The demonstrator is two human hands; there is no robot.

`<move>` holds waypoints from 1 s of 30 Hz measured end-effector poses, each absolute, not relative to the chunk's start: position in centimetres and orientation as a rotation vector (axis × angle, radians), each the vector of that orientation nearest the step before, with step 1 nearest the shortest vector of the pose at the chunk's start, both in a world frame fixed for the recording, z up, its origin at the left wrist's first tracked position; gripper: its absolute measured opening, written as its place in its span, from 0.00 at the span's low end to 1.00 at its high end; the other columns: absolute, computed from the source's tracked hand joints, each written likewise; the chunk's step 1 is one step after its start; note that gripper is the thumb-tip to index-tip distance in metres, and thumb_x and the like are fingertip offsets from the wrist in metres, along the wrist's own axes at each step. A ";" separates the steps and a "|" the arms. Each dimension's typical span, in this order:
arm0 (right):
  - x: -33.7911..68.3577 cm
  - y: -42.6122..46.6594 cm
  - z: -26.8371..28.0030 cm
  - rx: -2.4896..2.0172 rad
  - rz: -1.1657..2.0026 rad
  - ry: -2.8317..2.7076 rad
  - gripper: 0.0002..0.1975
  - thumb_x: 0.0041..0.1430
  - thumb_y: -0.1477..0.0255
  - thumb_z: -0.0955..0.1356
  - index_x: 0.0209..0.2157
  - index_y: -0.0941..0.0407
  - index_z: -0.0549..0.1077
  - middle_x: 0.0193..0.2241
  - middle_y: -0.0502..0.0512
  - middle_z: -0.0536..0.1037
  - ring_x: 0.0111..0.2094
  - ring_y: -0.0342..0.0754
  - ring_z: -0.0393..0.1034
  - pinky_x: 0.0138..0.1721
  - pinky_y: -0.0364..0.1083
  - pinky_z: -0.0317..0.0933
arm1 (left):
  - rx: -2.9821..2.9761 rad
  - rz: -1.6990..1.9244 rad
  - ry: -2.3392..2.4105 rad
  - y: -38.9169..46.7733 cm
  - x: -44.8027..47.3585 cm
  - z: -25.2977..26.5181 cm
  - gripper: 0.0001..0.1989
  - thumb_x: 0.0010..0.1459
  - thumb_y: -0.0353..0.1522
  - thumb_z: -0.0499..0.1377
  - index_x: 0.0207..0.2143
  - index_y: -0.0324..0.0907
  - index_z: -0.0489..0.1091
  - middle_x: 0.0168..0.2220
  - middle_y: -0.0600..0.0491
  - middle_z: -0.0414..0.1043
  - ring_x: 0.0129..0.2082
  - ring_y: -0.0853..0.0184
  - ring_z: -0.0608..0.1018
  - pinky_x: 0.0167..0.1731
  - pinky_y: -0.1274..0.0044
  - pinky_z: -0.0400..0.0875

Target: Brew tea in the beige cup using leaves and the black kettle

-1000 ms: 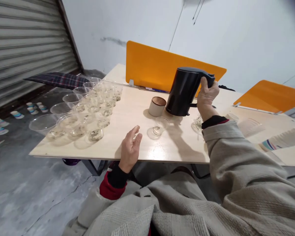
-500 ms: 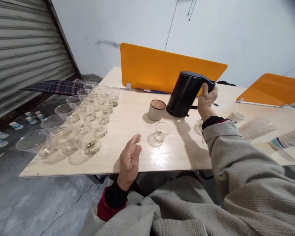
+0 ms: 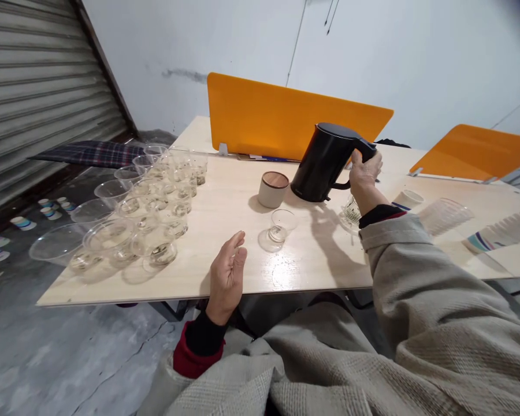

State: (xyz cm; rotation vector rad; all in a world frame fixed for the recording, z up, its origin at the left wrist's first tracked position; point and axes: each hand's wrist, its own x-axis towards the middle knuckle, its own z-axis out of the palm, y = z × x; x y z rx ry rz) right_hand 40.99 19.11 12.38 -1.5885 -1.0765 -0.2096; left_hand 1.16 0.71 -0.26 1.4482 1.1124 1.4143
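Gripped by its handle, a black electric kettle (image 3: 322, 163) is tilted slightly in my right hand (image 3: 366, 173), over the table behind a small clear plastic cup (image 3: 282, 224). That cup stands by itself on the tabletop. My left hand (image 3: 227, 274) rests at the table's front edge with fingers stretched out, holding nothing, left of the cup. Left of the kettle sits a pale canister (image 3: 272, 194) with a wooden lid. Partly hidden behind my right wrist is a clear cup with green bits (image 3: 351, 212).
Several clear cups (image 3: 156, 245) with dark bits at the bottom fill the table's left side. On the right lie stacked clear cups (image 3: 446, 218) and stacked paper cups (image 3: 500, 231). An orange divider (image 3: 294, 118) stands at the back. Paper cups (image 3: 23, 223) lie on the floor.
The view has shifted slightly. The kettle stays in my right hand with a very similar tilt, and my left hand keeps its open pose.
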 end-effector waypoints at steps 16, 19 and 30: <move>28.7 3.7 1.8 -1.331 0.976 -1.652 0.46 0.65 0.47 0.72 0.77 0.49 0.59 0.73 0.65 0.65 0.73 0.64 0.61 0.73 0.63 0.57 | 2.095 1.211 1.347 4.5 2.7 -0.6 0.27 0.70 0.35 0.55 0.69 0.40 0.66 0.70 0.40 0.69 0.71 0.53 0.70 0.73 0.56 0.63; 27.7 4.8 1.0 -1.229 0.975 -1.699 0.41 0.66 0.51 0.71 0.75 0.48 0.60 0.69 0.66 0.71 0.69 0.64 0.68 0.70 0.65 0.63 | 2.101 1.074 1.271 6.1 4.2 -0.7 0.31 0.68 0.33 0.57 0.72 0.38 0.63 0.72 0.39 0.66 0.73 0.53 0.68 0.73 0.57 0.62; 27.3 5.1 -0.3 -1.287 0.709 -1.815 0.32 0.68 0.58 0.68 0.69 0.56 0.69 0.61 0.66 0.79 0.63 0.62 0.74 0.66 0.61 0.66 | 2.108 0.918 1.219 6.2 4.9 -1.8 0.33 0.70 0.31 0.56 0.75 0.38 0.58 0.68 0.41 0.72 0.69 0.55 0.75 0.69 0.62 0.69</move>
